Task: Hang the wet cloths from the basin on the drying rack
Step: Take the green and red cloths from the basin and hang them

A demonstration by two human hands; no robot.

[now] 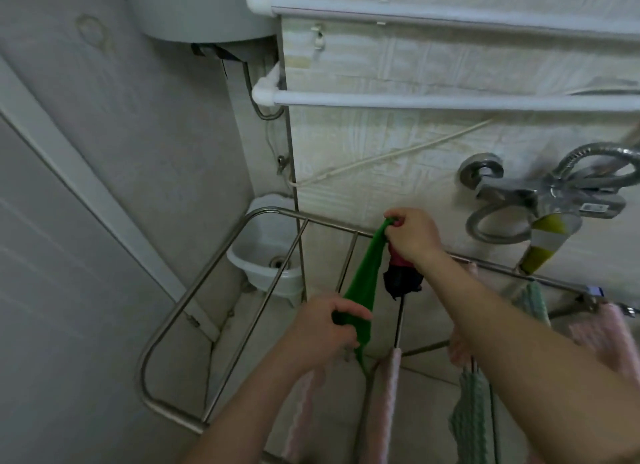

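Position of task item: a green cloth (363,276) is held at centre frame, stretched on a slant between both hands, above the rods of a stainless-steel drying rack (145,377).

Left hand (329,325): lower centre, fingers curled round the lower part of the green cloth. A short tail of cloth hangs below the fist.

Right hand (412,235): above and to the right of the left hand, fingertips pinching the upper end of the green cloth. A bunched dark cloth (401,280), red and black, hangs from under the same palm, just beside the green one. How it is gripped cannot be made out.

Rack condition: the tube frame runs from lower left to centre right. Already draped over its rods at lower centre and right are a pink cloth (384,411), a pale green waffle cloth (472,425) and, at the right edge, a second pink cloth (602,332).

Surroundings: a small white corner sink (266,252) sits beyond the rack, left of centre. A chrome mixer tap (519,193) with a coiled hose is fixed to the tiled wall at right. Two white pipes (450,101) cross the upper right. A water heater (207,6) occupies the top centre.
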